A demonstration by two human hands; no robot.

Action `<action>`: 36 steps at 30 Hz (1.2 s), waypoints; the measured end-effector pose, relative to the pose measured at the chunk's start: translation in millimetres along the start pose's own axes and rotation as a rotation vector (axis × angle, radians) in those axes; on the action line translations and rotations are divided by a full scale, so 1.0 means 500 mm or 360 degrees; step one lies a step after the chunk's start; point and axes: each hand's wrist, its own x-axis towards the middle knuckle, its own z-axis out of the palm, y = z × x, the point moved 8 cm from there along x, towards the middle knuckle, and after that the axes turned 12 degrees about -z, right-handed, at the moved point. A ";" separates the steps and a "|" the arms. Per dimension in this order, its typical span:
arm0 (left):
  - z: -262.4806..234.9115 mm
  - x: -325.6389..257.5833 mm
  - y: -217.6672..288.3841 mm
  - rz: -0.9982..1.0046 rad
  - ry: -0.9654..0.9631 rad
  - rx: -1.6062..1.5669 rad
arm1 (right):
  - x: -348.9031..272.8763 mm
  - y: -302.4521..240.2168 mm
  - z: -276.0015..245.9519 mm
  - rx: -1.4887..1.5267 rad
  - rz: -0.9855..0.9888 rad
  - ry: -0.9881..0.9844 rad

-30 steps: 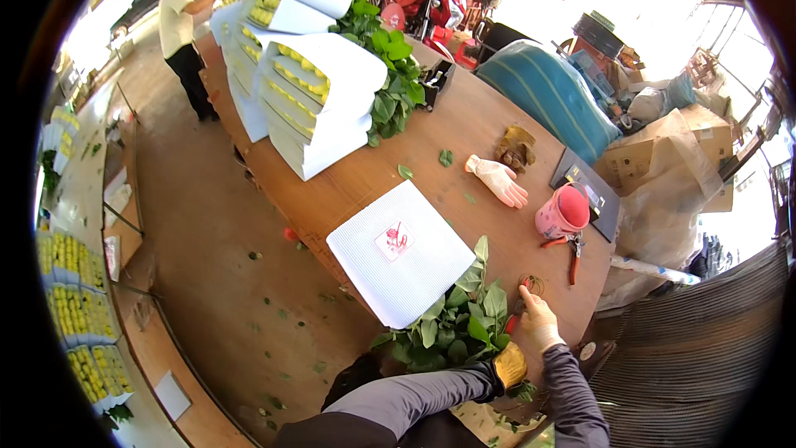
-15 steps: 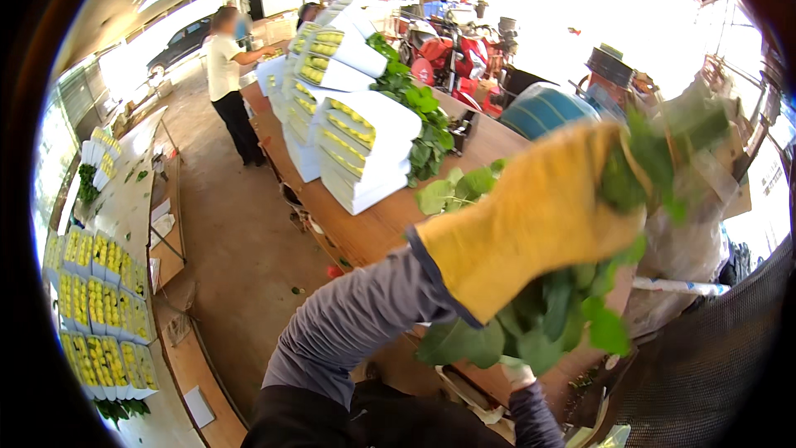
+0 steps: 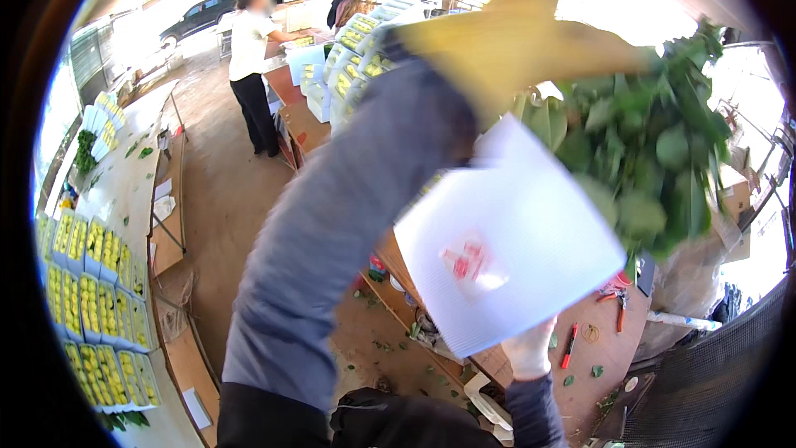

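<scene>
Left hand [image 3: 531,41], yellow glove, now raised high, gripping leafy stems [image 3: 655,149]; a second ago they lay on table [image 3: 597,357]. Right hand [image 3: 528,350], white glove, has lifted white sheet [image 3: 506,241] by lower edge, holding it under bunch. I read: wrapping starting.

The brown wooden counter [image 3: 601,361] carries a red marker [image 3: 570,345], red-handled pruners [image 3: 615,297] and scattered green leaves [image 3: 594,371]. Farther back, white flower bundles [image 3: 352,62] are stacked on it.

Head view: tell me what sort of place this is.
Probably a flower packing shed. Wrapped yellow flower bunches lie in rows on a side bench, more are stacked on the wooden table, and the gloved left hand lifts a leafy green bunch beside a white wrapping sheet.
</scene>
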 end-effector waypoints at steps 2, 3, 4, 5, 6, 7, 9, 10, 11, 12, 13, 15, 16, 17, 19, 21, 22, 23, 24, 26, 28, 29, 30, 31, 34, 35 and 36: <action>-0.083 -0.133 -0.109 -0.0159 -0.0253 0.0189 | 0.090 0.023 0.102 0.0000 -0.0062 0.0102; -0.039 -0.196 -0.209 -0.1469 -0.0383 -0.0686 | 0.142 0.039 0.096 0.0431 0.0170 0.0006; -0.005 -0.240 -0.214 -0.1803 -0.0432 -0.0985 | 0.191 0.036 0.131 0.0155 0.0184 -0.0160; -0.012 -0.241 -0.212 -0.1667 -0.0317 -0.1002 | 0.239 0.040 0.169 -0.0124 0.0191 -0.0342; -0.035 -0.248 -0.210 -0.1555 -0.0198 -0.0983 | 0.285 0.057 0.213 -0.0366 0.0198 -0.0539; -0.049 -0.247 -0.234 -0.1487 -0.0113 -0.0973 | 0.351 0.054 0.224 -0.0224 0.0162 -0.0560; -0.052 -0.245 -0.282 -0.1340 0.0039 -0.0981 | 0.524 0.018 0.207 -0.0604 -0.0335 -0.0329; -0.022 -0.244 -0.325 -0.1493 0.0098 -0.1098 | 0.572 0.026 0.202 -0.0656 -0.0464 -0.0315; 0.006 -0.261 -0.361 -0.1654 0.0153 -0.1223 | 0.606 0.045 0.192 -0.0686 -0.0475 0.0044; 0.018 -0.288 -0.394 -0.1708 0.0169 -0.1104 | 0.649 0.057 0.188 -0.1082 -0.0594 0.0148; 0.047 -0.320 -0.438 -0.1746 0.0177 -0.1001 | 0.695 0.062 0.164 -0.1481 -0.0732 0.0263; 0.067 -0.397 -0.479 -0.1684 0.0212 -0.0780 | 0.740 0.137 0.127 -0.1690 -0.0608 -0.0350; 0.076 -0.413 -0.447 -0.1308 0.0003 -0.0369 | 0.746 0.135 0.099 -0.1794 -0.0663 -0.0476; 0.067 -0.441 -0.407 -0.0911 -0.0092 0.0064 | 0.748 0.147 0.091 -0.1843 -0.0743 -0.0587; 0.085 -0.489 -0.383 -0.0965 -0.0055 -0.0137 | 0.748 0.136 0.067 -0.1959 -0.0912 -0.0711; 0.108 -0.532 -0.392 -0.1700 0.0050 -0.0963 | 0.756 0.138 0.034 -0.2106 -0.1078 -0.0800; 0.128 -0.555 -0.377 -0.1901 0.0121 -0.1194 | 0.758 0.133 0.015 -0.2181 -0.1204 -0.0818; 0.158 -0.602 -0.381 -0.2156 0.0227 -0.1314 | 0.757 0.135 0.003 -0.2244 -0.1341 -0.0834; 0.150 -0.653 -0.372 -0.2239 0.0221 -0.1228 | 0.721 0.178 0.041 -0.2184 -0.1262 -0.0711; 0.142 -0.705 -0.335 -0.2363 0.0215 -0.1280 | 0.645 0.187 0.123 -0.2240 -0.1276 -0.0577; 0.164 -0.775 -0.323 -0.2314 0.0315 -0.1369 | 0.635 0.178 0.146 -0.2312 -0.1312 -0.0586; 0.173 -0.819 -0.315 -0.2303 0.0367 -0.1419 | 0.640 0.170 0.143 -0.2274 -0.1266 -0.0558; 0.176 -0.863 -0.305 -0.2361 0.0378 -0.1388 | 0.641 0.161 0.143 -0.2248 -0.1217 -0.0526; 0.169 -0.906 -0.291 -0.2430 0.0386 -0.1335 | 0.636 0.161 0.142 -0.2205 -0.1155 -0.0497; 0.117 -1.051 -0.223 -0.2681 0.0379 -0.1188 | 0.588 0.168 0.134 -0.2368 -0.1249 -0.0451; 0.082 -1.107 -0.198 -0.2772 0.0391 -0.1113 | 0.571 0.190 0.133 -0.2460 -0.1302 -0.0471; 0.036 -1.177 -0.163 -0.2795 0.0438 -0.1152 | 0.531 0.224 0.171 -0.2467 -0.1354 -0.0544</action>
